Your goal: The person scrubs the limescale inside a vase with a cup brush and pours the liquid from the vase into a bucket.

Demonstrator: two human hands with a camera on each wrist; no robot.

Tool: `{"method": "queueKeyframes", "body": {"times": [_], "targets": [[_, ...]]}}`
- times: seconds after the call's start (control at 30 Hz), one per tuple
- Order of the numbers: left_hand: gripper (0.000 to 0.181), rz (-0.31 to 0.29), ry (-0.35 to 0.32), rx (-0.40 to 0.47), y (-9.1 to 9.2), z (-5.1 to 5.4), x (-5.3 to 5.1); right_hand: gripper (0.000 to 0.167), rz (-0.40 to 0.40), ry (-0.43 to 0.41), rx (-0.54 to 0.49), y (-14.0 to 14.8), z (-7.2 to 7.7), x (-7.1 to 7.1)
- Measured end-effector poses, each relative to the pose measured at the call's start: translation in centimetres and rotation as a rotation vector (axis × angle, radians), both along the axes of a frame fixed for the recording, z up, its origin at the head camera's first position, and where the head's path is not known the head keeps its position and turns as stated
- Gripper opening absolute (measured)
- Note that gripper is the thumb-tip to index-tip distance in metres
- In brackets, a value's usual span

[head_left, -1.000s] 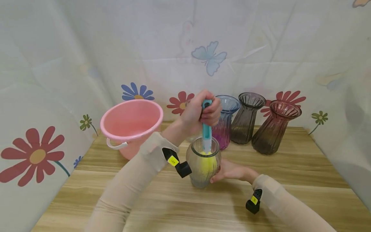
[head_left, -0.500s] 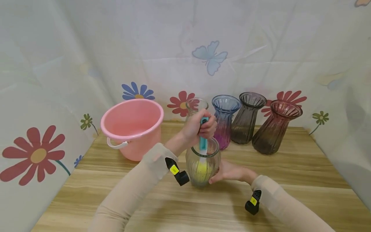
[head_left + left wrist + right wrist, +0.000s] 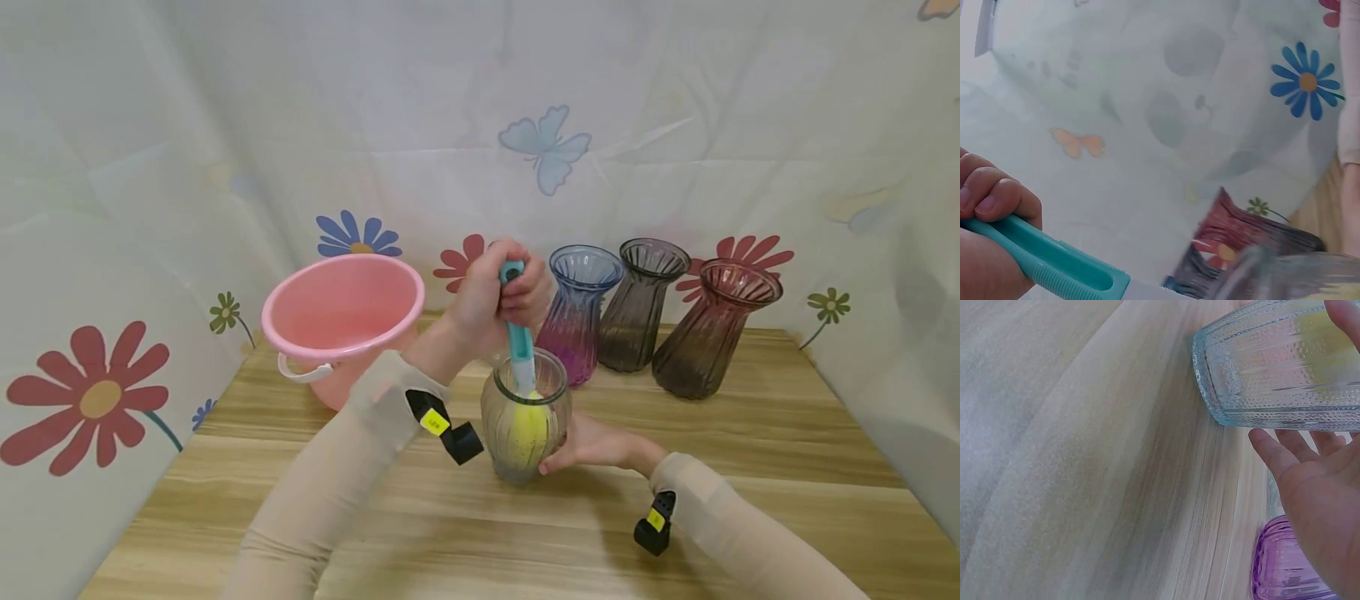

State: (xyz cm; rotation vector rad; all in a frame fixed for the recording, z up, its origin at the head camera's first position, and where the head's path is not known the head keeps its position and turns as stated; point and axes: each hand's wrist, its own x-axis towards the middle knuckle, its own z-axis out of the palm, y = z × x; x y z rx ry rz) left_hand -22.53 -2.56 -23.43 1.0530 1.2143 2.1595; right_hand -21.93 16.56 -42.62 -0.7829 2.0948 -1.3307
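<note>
My left hand (image 3: 506, 292) grips the teal handle of a sponge brush (image 3: 520, 340) above a clear ribbed glass vase (image 3: 497, 437). The brush tilts slightly, and its yellow sponge head (image 3: 528, 432) is inside the vase, seen through the glass. Curled fingers round the teal handle (image 3: 1063, 265) show in the left wrist view. Standing on the table, the vase is held at its lower right side by my right hand (image 3: 596, 442). In the right wrist view, the thumb lies on one side of the vase (image 3: 1260, 375) and the fingers on the other.
A pink bucket (image 3: 341, 354) with a white handle stands at the left on the wooden table (image 3: 465, 542). Behind to the right are a blue-purple vase (image 3: 577, 325), a grey vase (image 3: 633, 325) and a red-brown vase (image 3: 697, 346). A flowered sheet (image 3: 420, 167) hangs behind.
My left hand pushed the brush down into the vase, then drew it back up and slightly left. A clear vase behind is now mostly hidden by that hand. My right hand stays nearly still.
</note>
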Motion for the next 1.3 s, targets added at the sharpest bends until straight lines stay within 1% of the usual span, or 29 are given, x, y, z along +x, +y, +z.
{"method": "queueKeyframes", "body": {"times": [0.1, 0.17, 0.23, 0.33, 0.47, 0.63, 0.77, 0.87, 0.97, 1.1, 1.3], "targets": [[0.04, -0.004, 0.009, 0.037, -0.7, 1.6, 0.2, 0.079, 0.001, -0.004, -0.002, 0.1, 0.0, -0.1], [0.04, 0.01, 0.03, 0.052, -1.1, 2.3, 0.4, 0.081, -0.001, -0.005, -0.003, 0.2, 0.0, -0.2], [0.039, 0.014, 0.044, 0.076, -1.5, 2.9, 0.4, 0.081, 0.001, 0.001, -0.005, 0.2, -0.1, -0.2], [0.037, 0.026, 0.069, 0.128, -2.1, 3.3, 0.5, 0.08, 0.003, 0.005, -0.011, 0.1, -0.1, -0.2], [0.036, 0.045, 0.083, 0.235, -3.5, 3.4, 0.6, 0.081, 0.008, 0.001, -0.021, -0.1, 0.0, -0.2], [0.033, 0.077, 0.052, 0.378, -5.6, 3.1, 0.6, 0.086, 0.014, -0.021, -0.032, -0.1, 0.0, -0.1], [0.032, 0.109, 0.028, 0.453, -6.8, 2.7, 0.8, 0.088, 0.012, -0.02, -0.037, -0.2, 0.0, -0.1], [0.032, 0.12, 0.016, 0.49, -7.2, 2.6, 1.0, 0.088, 0.01, -0.02, -0.047, -0.3, -0.2, -0.2], [0.032, 0.123, 0.015, 0.516, -7.5, 2.7, 1.2, 0.089, 0.009, -0.026, -0.063, -0.4, -0.4, -0.3], [0.032, 0.124, 0.027, 0.535, -7.8, 2.9, 1.6, 0.091, 0.006, -0.033, -0.075, -0.4, -0.4, -0.2], [0.034, 0.138, 0.032, 0.563, -8.4, 2.6, 2.2, 0.091, 0.003, -0.027, -0.076, -0.5, -0.4, 0.0]]}}
